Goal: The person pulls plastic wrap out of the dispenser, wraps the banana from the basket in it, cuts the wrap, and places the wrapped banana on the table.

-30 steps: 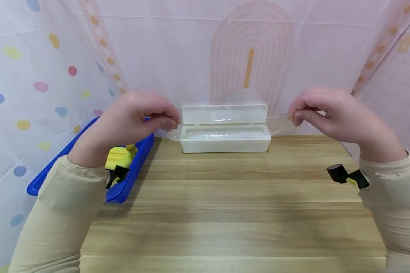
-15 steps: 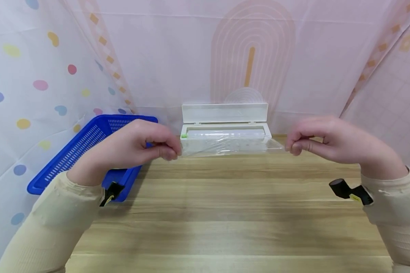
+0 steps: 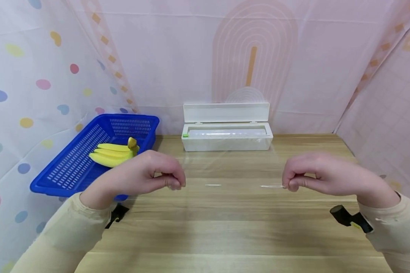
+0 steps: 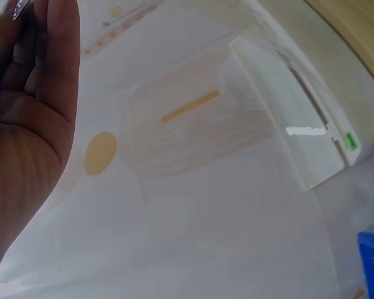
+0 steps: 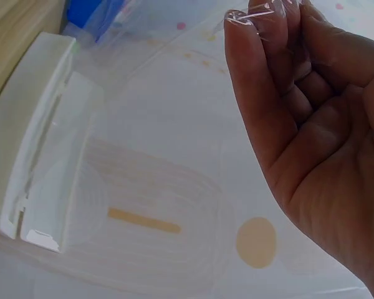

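Note:
Between my two hands a clear sheet of plastic wrap [image 3: 213,185] is stretched above the table, seen mostly by its glints. My left hand [image 3: 150,174] pinches one corner with thumb and fingers. The other corner is pinched by my right hand [image 3: 314,176]; in the right wrist view, shiny wrap [image 5: 262,15] lies over its fingertips. Behind them stands a white wrap dispenser box [image 3: 227,144], its lid [image 3: 226,113] raised. Inside lies the roll of wrap [image 3: 227,132]. The film appears to run from the box toward the hands, though its transparency hides the exact outline.
A blue perforated basket [image 3: 37,186] stands at the left, partly behind my left forearm, with a bunch of bananas [image 3: 111,156] in it. A patterned curtain [image 3: 171,57] rises right behind the box. The wooden table [image 3: 232,235] stretches toward me.
Both hands have come down and toward me from beside the box, drawing the wrap out over its front edge. The bananas, hidden behind my left arm half a second ago, now show.

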`<action>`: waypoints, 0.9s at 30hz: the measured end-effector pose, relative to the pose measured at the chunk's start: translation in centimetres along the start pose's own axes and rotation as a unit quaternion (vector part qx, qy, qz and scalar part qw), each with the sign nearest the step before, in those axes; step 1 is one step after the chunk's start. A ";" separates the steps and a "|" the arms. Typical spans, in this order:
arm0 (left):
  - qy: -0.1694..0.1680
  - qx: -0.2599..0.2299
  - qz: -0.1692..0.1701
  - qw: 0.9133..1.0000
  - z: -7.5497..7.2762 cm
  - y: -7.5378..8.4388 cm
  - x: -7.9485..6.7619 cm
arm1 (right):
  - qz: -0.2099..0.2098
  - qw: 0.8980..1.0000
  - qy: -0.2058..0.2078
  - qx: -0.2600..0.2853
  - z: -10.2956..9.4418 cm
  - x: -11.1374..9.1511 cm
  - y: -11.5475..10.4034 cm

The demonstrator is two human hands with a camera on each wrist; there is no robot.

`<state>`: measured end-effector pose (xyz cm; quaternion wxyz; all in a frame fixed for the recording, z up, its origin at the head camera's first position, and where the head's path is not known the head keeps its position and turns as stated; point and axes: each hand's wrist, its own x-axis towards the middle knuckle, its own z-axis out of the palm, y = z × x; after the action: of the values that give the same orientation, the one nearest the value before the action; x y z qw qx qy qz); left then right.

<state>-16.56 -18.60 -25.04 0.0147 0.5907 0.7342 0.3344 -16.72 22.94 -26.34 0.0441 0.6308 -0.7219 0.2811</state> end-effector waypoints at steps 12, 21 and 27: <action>-0.060 -0.031 -0.040 0.997 4.6 -2.1 -2.1 | 0.043 0.995 -0.046 0.084 4.3 -2.0 0.7; -0.097 -0.033 -0.072 0.992 8.3 -3.9 -3.5 | 0.106 0.986 -0.079 0.102 8.0 -3.3 1.5; -0.111 -0.024 -0.088 0.990 10.1 -4.9 -4.1 | 0.121 0.986 -0.086 0.074 10.2 -3.9 2.2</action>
<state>-15.29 -17.82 -36.95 0.1400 0.5566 0.7690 0.2815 -15.02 21.78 -37.29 -0.1000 0.5622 -0.7711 0.2817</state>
